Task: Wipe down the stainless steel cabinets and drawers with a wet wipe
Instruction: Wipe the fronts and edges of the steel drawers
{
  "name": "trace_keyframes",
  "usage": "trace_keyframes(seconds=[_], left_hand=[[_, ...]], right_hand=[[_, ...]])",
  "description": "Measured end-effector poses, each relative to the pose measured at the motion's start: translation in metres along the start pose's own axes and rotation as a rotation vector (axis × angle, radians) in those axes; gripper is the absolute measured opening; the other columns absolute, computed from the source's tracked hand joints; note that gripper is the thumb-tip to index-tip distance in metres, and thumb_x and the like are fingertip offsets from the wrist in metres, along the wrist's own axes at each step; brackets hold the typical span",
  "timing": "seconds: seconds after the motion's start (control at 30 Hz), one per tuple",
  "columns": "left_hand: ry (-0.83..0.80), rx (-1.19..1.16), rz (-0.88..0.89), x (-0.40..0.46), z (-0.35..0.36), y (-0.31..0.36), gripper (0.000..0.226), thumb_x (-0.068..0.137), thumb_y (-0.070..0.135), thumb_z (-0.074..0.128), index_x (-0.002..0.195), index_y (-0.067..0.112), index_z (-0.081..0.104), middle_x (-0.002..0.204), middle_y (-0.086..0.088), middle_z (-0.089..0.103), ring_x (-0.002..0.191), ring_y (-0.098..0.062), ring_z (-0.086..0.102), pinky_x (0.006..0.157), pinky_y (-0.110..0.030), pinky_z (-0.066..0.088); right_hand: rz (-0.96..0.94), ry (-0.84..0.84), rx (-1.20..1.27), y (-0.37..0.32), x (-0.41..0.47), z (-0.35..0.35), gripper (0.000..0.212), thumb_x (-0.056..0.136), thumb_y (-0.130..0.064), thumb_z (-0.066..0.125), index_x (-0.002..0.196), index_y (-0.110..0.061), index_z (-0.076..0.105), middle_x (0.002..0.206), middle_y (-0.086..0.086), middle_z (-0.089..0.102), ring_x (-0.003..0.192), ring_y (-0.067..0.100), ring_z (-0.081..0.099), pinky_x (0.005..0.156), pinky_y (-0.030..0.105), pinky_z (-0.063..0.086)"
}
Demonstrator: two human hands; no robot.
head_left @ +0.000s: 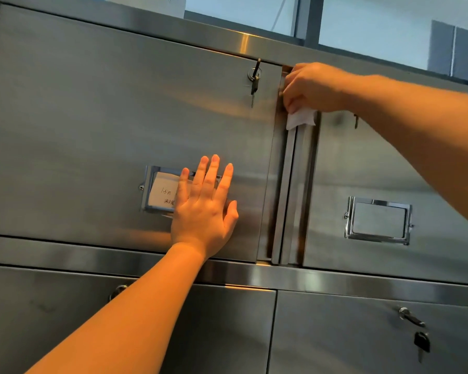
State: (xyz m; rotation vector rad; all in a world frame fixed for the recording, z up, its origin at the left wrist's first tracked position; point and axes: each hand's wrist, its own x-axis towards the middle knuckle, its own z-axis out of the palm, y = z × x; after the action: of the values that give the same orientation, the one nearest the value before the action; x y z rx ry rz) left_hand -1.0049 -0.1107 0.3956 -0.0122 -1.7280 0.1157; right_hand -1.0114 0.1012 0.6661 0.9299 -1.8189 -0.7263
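Note:
A stainless steel cabinet fills the view. Its upper left door (92,117) carries a label holder (157,190) with a handwritten card. My left hand (204,209) lies flat on this door with straight fingers, partly covering the label holder. My right hand (314,87) grips a white wet wipe (300,120) and holds it against the top of the vertical strip (289,198) between the two upper doors. The wipe's lower edge hangs out below my fingers. The upper right door (376,163) has an empty label holder (378,221).
A key (254,79) hangs in the left door's lock near its top right corner. Lower doors (362,333) sit below a horizontal rail; the right one has a handle and a black key (421,342). Windows (376,25) run above the cabinet top.

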Motion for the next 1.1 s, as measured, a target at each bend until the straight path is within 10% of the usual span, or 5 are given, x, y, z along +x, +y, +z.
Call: trace_keyframes(seconds=[0.37,0.5,0.7,0.93,1.1], left_hand=[[-0.034,0.031,-0.005,0.001,-0.001,-0.001,0.064,0.097,0.046,0.025,0.155,0.019,0.026,0.163,-0.01,0.017,0.151,-0.028,0.012,0.121,-0.051,0.004],[-0.009,0.021,-0.008,0.001,0.0,-0.001,0.064,0.096,0.045,0.027,0.154,0.018,0.03,0.162,-0.01,0.02,0.15,-0.028,0.015,0.121,-0.052,0.009],[-0.031,0.013,-0.012,-0.001,-0.003,0.0,0.064,0.096,0.045,0.025,0.154,0.018,0.029,0.162,-0.01,0.02,0.15,-0.028,0.015,0.121,-0.053,0.012],[-0.031,-0.003,-0.008,-0.001,-0.002,0.002,0.063,0.096,0.044,0.027,0.154,0.018,0.029,0.162,-0.01,0.021,0.15,-0.028,0.016,0.121,-0.052,0.009],[-0.028,0.001,-0.014,0.0,-0.002,0.0,0.064,0.096,0.045,0.028,0.154,0.018,0.028,0.162,-0.01,0.019,0.151,-0.028,0.014,0.121,-0.053,0.009]], right_hand=[[-0.385,-0.051,0.249,-0.191,-0.116,0.081,0.014,0.067,-0.017,0.084,0.069,-0.022,0.071,0.071,-0.006,0.064,0.078,0.022,0.062,0.076,0.031,0.051],[-0.486,0.035,0.161,-0.12,-0.073,0.056,0.009,0.072,-0.009,0.081,0.072,-0.015,0.073,0.075,0.003,0.067,0.075,0.029,0.063,0.068,0.035,0.051],[-0.105,-0.042,0.028,0.001,0.003,0.007,0.011,0.088,-0.018,0.068,0.094,-0.014,0.076,0.101,0.004,0.069,0.091,0.022,0.049,0.075,0.029,0.035],[-0.315,0.089,0.2,-0.101,-0.063,0.046,0.005,0.08,-0.016,0.076,0.076,-0.017,0.077,0.08,0.0,0.071,0.082,0.03,0.063,0.078,0.041,0.05],[-0.411,-0.141,0.248,-0.173,-0.104,0.08,0.01,0.075,-0.021,0.08,0.084,-0.023,0.077,0.083,-0.006,0.068,0.09,0.023,0.061,0.087,0.034,0.048]])
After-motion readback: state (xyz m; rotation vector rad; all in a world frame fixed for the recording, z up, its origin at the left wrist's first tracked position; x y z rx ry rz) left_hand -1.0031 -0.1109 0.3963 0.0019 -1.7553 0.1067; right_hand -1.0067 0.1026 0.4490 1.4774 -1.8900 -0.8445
